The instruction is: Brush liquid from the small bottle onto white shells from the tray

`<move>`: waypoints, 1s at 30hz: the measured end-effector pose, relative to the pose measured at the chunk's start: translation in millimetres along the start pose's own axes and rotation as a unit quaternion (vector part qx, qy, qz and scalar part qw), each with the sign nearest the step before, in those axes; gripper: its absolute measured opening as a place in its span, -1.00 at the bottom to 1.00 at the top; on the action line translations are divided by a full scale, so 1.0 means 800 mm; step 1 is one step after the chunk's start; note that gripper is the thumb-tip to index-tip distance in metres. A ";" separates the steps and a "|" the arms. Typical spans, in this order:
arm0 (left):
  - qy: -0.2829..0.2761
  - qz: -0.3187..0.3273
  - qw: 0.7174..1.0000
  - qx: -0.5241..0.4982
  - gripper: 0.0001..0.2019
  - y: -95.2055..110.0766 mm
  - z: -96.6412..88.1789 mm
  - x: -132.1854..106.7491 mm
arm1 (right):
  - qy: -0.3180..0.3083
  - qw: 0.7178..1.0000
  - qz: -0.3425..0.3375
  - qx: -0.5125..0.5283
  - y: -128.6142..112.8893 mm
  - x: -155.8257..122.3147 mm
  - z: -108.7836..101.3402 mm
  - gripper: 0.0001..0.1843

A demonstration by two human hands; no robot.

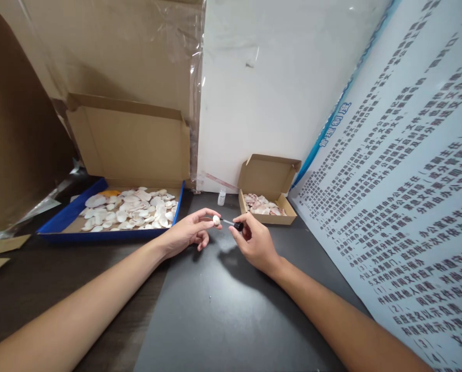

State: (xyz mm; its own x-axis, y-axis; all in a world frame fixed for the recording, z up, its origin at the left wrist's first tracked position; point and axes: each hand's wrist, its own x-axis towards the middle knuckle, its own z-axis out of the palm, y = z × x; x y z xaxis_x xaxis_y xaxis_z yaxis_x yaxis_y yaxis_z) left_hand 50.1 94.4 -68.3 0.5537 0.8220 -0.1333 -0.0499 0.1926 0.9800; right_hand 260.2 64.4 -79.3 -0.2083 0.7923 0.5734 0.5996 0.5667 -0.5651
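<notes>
Between the thumb and index finger of my left hand [194, 230] is a small white seashell [216, 220]. My right hand [256, 240] pinches the black cap of a brush applicator [237, 226], whose thin stem points left. The tip of the stem meets the shell or lies right beside it; I cannot tell which. Behind my hands a small clear bottle [222, 197] stands upright without a cap. Both hands are held above the dark grey mat [211, 320].
At the left lies an open blue-edged box [110, 237] of many pale shells [130, 206]. A smaller open cardboard box [288, 219] with pinkish shells [264, 204] stands at the back right. A white panel [273, 103] rises behind, and a printed board [389, 217] leans along the right.
</notes>
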 end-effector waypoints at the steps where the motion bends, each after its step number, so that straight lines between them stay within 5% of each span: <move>1: -0.002 0.000 1.000 0.002 -0.63 0.000 0.000 0.000 | 0.005 1.000 -0.001 0.001 0.000 0.000 0.000 -0.84; 30: -0.015 -0.022 0.999 0.021 -0.68 -0.003 -0.003 0.001 | -0.030 0.999 -0.025 -0.015 -0.001 0.000 -0.002 -0.84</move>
State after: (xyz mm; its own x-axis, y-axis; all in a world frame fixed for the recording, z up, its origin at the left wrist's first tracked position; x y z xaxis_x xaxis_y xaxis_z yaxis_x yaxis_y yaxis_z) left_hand 48.8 95.7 -70.9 0.5790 0.7970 -0.1719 0.0085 0.2050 0.9787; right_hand 260.9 63.4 -78.3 -0.2843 0.7755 0.5637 0.6101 0.5999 -0.5177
